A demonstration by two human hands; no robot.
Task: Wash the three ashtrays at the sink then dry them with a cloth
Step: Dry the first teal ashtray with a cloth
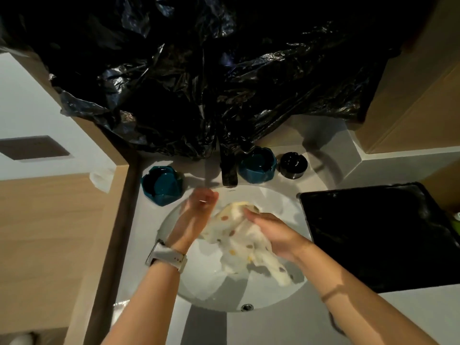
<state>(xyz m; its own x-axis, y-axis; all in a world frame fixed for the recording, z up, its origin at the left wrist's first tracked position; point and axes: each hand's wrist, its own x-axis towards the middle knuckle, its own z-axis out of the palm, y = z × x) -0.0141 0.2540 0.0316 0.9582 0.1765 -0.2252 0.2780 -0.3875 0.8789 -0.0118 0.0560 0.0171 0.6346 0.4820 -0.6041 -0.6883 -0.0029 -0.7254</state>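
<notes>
**Spotter:** While you are working the spotted cloth (239, 235) over the sink basin (199, 292), all three ashtrays are sitting on the counter (331, 155) behind the bowl, none of them in your hands. One teal ashtray (161, 186) is standing at the back left of the rim; the second teal ashtray (257, 165) is just right of the black faucet (229, 170), and the small black ashtray (293, 165) is sitting just beside that one, further right.

**Operator:** How is my grip looking?

**Spotter:** Your right hand (273, 232) is lying on top of the cloth with the fingers curling into its upper folds, so it is holding the cloth. Your left hand (199, 207) is standing edge-up against the cloth's left side, palm facing it, fingers nearly straight and blurred; it is pressing, not clutching.

**Operator:** Which ashtray am I closest to?

**Spotter:** I am judging the left teal one: it is lying just up and left of your left fingertips, near them, while the other two are sitting beyond the faucet, away from your right hand. The cloth's long axis is running diagonally from the faucet down towards your right forearm, so your right hand is keeping it while your left is freer to reach.
</notes>
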